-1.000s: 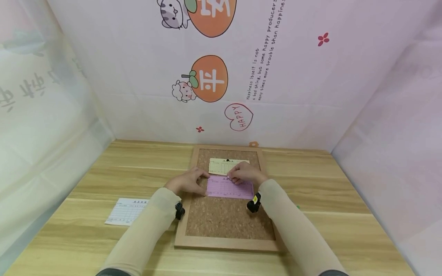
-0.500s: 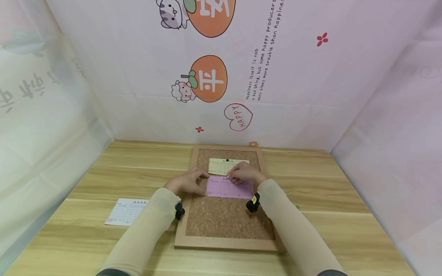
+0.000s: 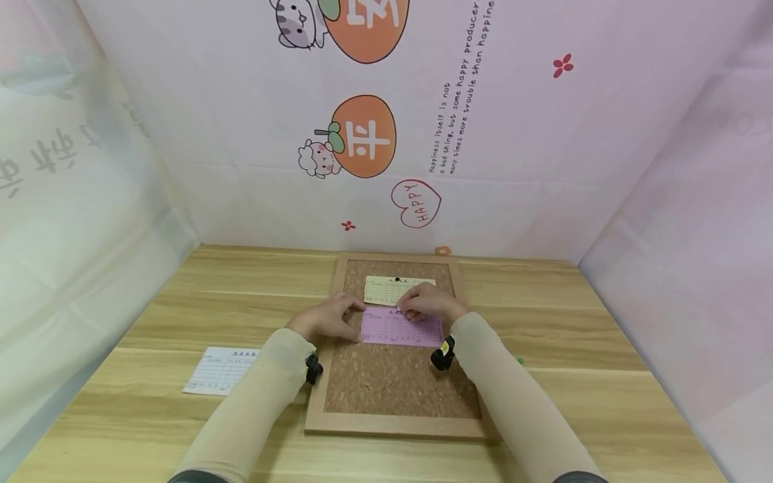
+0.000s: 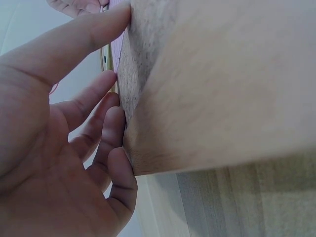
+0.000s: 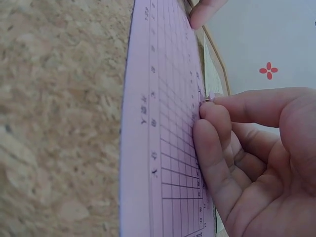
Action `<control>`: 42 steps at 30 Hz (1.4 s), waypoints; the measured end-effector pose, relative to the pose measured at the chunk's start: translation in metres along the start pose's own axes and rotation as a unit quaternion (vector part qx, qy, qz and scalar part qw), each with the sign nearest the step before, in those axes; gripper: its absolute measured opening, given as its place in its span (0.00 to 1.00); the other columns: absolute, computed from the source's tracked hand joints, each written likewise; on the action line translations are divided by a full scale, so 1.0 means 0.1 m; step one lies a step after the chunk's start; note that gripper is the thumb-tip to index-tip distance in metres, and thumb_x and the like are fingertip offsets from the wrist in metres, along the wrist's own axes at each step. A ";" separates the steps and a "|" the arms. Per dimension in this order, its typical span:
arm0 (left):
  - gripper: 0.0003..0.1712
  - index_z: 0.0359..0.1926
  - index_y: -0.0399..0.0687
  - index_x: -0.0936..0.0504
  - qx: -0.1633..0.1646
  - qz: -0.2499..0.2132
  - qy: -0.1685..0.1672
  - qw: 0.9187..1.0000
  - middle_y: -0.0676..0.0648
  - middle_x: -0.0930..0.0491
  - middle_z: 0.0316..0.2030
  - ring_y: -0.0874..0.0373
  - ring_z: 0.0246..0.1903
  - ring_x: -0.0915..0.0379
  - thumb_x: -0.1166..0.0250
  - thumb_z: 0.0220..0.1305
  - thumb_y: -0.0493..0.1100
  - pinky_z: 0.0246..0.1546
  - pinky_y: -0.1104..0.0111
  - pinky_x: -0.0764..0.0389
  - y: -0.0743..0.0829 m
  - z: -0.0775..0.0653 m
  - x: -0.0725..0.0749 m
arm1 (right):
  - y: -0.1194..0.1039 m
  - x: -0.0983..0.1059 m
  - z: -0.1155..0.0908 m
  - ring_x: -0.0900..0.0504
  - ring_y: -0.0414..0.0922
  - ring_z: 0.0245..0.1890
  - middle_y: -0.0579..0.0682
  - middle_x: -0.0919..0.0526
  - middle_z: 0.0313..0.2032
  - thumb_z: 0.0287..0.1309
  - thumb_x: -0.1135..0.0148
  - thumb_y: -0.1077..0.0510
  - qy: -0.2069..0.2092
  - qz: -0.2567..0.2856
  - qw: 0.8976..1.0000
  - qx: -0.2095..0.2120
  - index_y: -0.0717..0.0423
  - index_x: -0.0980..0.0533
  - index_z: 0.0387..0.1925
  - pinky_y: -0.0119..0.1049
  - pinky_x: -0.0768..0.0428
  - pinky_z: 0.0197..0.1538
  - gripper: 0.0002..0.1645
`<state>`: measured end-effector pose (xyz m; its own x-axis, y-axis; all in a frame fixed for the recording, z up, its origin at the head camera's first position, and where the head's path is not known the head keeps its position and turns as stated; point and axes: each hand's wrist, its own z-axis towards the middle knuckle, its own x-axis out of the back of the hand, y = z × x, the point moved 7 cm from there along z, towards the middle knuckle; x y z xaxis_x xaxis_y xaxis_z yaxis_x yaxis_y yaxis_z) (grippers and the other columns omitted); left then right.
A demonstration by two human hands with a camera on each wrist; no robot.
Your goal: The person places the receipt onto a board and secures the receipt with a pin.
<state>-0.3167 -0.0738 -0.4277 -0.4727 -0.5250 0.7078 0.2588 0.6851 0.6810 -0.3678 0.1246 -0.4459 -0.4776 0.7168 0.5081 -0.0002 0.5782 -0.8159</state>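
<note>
A pink printed form slip (image 3: 398, 330) lies on a wood-framed cork board (image 3: 401, 382). My left hand (image 3: 325, 318) spans the slip's left end, thumb at its lower corner and index finger at its upper corner. In the left wrist view its other fingers rest along the board's edge. At the slip's top edge, my right hand (image 3: 430, 302) pinches a small pale push pin (image 5: 212, 97) between thumb and index finger, its metal point partly showing. Just above is a yellow slip (image 3: 386, 290), fixed with a black pin (image 3: 397, 279) and partly covered by my right hand.
A white form slip (image 3: 220, 369) lies on the wooden table (image 3: 253, 282) left of the board, partly behind the left sleeve. Something small and green (image 3: 521, 361) shows beside the right sleeve. A printed cloth (image 3: 513, 201) hangs behind the table.
</note>
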 end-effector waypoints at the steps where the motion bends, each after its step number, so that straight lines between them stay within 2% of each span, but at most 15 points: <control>1: 0.37 0.65 0.41 0.26 0.000 0.001 0.000 1.000 0.42 0.34 0.59 0.48 0.55 0.36 0.23 0.54 0.42 0.56 0.55 0.29 0.00 0.00 0.00 | 0.00 0.00 0.00 0.19 0.43 0.31 0.52 0.16 0.31 0.67 0.41 0.60 -0.001 -0.002 1.000 0.000 0.64 0.16 0.45 0.35 0.17 0.38 0.13; 11: 0.38 0.65 0.42 0.26 0.000 0.012 0.000 1.000 0.43 0.33 0.58 0.49 0.55 0.35 0.23 0.54 0.43 0.57 0.55 0.29 -0.03 0.02 0.01 | 0.00 -0.01 0.00 0.19 0.43 0.32 0.53 0.16 0.34 0.67 0.40 0.60 -0.002 0.001 1.000 -0.009 0.64 0.17 0.46 0.35 0.17 0.38 0.13; 22: 0.37 0.65 0.43 0.26 0.003 0.009 -0.004 1.000 0.43 0.33 0.58 0.49 0.54 0.35 0.23 0.55 0.44 0.56 0.55 0.29 -0.04 0.02 0.00 | -0.01 -0.02 -0.02 0.20 0.42 0.31 0.52 0.17 0.32 0.67 0.40 0.60 0.008 -0.010 1.000 -0.017 0.63 0.18 0.44 0.33 0.19 0.36 0.11; 33: 0.38 0.65 0.43 0.27 0.004 0.005 -0.004 1.000 0.42 0.33 0.59 0.49 0.56 0.35 0.23 0.55 0.43 0.57 0.55 0.29 -0.04 0.03 0.00 | -0.05 -0.02 -0.05 0.20 0.44 0.32 0.53 0.18 0.32 0.68 0.40 0.61 0.007 -0.017 1.000 -0.006 0.64 0.19 0.43 0.35 0.18 0.38 0.10; 42: 0.38 0.65 0.43 0.27 0.004 0.003 -0.003 1.000 0.42 0.33 0.60 0.48 0.56 0.35 0.23 0.54 0.42 0.58 0.55 0.30 -0.05 0.04 0.00 | -0.04 -0.02 -0.03 0.21 0.43 0.32 0.53 0.18 0.32 0.67 0.40 0.61 0.014 -0.027 0.999 -0.012 0.63 0.19 0.42 0.35 0.18 0.37 0.09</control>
<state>-0.3213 -0.0751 -0.4322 -0.4766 -0.5169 0.7111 0.2553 0.6926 0.6746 -0.3639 0.1220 -0.4428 -0.4533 0.6945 0.5587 -0.0037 0.6253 -0.7804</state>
